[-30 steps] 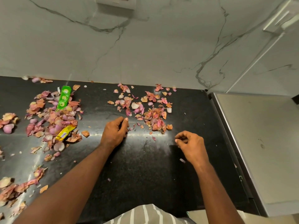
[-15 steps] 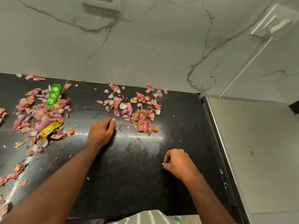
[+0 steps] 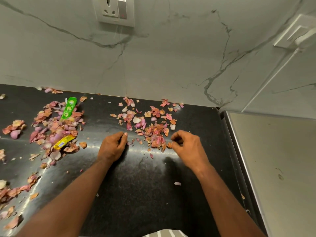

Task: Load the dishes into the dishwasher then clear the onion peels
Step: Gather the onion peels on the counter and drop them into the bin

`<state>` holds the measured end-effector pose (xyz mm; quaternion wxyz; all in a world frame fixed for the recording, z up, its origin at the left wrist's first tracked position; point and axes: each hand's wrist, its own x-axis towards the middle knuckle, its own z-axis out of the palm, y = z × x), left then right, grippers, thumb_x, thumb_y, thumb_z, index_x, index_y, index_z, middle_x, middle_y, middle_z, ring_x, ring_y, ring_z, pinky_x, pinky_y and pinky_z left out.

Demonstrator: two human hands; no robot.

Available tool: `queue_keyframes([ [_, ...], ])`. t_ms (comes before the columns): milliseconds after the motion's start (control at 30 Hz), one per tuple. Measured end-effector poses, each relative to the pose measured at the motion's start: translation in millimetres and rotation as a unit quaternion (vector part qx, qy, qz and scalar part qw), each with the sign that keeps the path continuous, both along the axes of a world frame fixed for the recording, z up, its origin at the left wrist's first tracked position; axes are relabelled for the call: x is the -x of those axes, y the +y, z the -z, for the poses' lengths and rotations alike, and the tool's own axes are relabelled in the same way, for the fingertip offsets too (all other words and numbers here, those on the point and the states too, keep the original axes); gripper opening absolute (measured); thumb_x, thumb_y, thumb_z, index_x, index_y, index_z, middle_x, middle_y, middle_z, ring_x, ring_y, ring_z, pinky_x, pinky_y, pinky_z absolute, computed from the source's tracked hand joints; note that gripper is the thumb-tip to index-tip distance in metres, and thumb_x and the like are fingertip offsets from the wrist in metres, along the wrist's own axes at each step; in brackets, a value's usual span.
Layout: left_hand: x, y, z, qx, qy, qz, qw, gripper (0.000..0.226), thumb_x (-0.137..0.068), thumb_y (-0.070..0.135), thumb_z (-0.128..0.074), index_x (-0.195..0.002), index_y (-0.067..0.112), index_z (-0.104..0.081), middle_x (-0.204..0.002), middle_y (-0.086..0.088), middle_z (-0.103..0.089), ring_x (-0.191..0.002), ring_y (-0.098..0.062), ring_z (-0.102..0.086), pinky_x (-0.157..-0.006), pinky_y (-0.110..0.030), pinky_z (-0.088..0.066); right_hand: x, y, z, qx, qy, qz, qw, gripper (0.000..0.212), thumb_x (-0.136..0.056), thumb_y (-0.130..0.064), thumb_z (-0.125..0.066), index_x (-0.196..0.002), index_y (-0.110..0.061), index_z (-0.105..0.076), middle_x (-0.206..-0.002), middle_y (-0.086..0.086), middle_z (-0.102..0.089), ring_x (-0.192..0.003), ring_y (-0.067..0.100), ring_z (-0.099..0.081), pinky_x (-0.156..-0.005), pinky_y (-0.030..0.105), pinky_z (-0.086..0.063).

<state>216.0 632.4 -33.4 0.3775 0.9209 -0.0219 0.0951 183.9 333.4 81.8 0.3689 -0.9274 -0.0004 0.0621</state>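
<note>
Fingers (image 3: 176, 140) of R hand (image 3: 189, 147) curled, pinching onion peel (image 3: 169, 144), L hand (image 3: 112, 146) curled.

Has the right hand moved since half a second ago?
Yes. The right hand went forward to the middle onion peel pile, now touching its near edge.

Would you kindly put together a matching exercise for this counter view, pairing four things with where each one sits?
Things
1. green wrapper
2. yellow wrapper
3. wall socket
4. right hand

Places
A. on the marble wall above the counter
B. at the right edge of the middle heap of onion peels
C. at the near edge of the left heap of peels
D. at the far edge of the left heap, nearer the wall

Pairs: 1-D, 2-C, 3-A, 4-B
</note>
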Motion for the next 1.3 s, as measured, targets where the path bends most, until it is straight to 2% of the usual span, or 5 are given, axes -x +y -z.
queue_keyframes([
  [433, -2, 0, -5, 0.001, 0.009, -0.011, 1.0, 0.041, -0.108, 0.031, -0.053, -0.074, 0.009, -0.057, -0.062, -0.008, -0.058, -0.057, -0.029, -0.056, -0.055, -0.045, -0.045, 39, -15, 26, 0.24, 0.298, -0.143, 0.913, 0.011, -0.087, -0.022, -0.083, -0.092, -0.029, -0.077, -0.095, -0.009, -0.074, -0.089, 0.006, -0.07, -0.09, 0.036, -0.061],
  [733, 2, -1, -3, -0.003, 0.007, -0.011, 1.0, 0.038, -0.109, 0.031, -0.052, -0.078, 0.01, -0.058, -0.065, -0.009, -0.059, -0.061, -0.029, -0.056, -0.058, -0.045, -0.046, 44, -22, 38, 0.183, 0.271, -0.15, 0.933, 0.008, -0.083, -0.026, -0.082, -0.08, -0.025, -0.074, -0.08, -0.007, -0.074, -0.074, 0.006, -0.07, -0.068, 0.028, -0.057],
  [867, 2, 0, -4, 0.002, 0.014, -0.011, 1.0, 0.038, -0.109, 0.033, -0.051, -0.078, 0.012, -0.058, -0.065, -0.007, -0.059, -0.061, -0.027, -0.057, -0.058, -0.045, -0.046, 27, -12, 26, 0.025, 0.097, -0.046, 0.994, 0.008, -0.089, -0.025, -0.079, -0.091, -0.033, -0.077, -0.086, -0.014, -0.074, -0.078, -0.001, -0.07, -0.072, 0.021, -0.058],
  [1067, 3, 0, -5, 0.01, 0.018, -0.01, 1.0, 0.038, -0.109, 0.033, -0.051, -0.077, 0.012, -0.059, -0.064, -0.006, -0.059, -0.06, -0.027, -0.058, -0.056, -0.045, -0.046, 7, 4, 13, -0.076, -0.073, 0.036, 0.994, 0.005, -0.094, -0.033, -0.078, -0.092, -0.029, -0.075, -0.082, -0.015, -0.073, -0.08, -0.001, -0.071, -0.07, 0.014, -0.058],
  [1300, 1, 2, -1, 0.038, 0.012, 0.005, 0.999, 0.016, -0.101, 0.02, -0.068, -0.087, 0.013, -0.064, -0.072, 0.001, -0.065, -0.064, -0.015, -0.063, -0.061, -0.037, -0.056, 1, 0, 44, -0.076, -0.047, 0.044, 0.995, 0.047, -0.101, -0.016, -0.066, -0.147, -0.022, -0.059, -0.139, -0.005, -0.065, -0.122, 0.002, -0.063, -0.106, 0.024, -0.053],
])
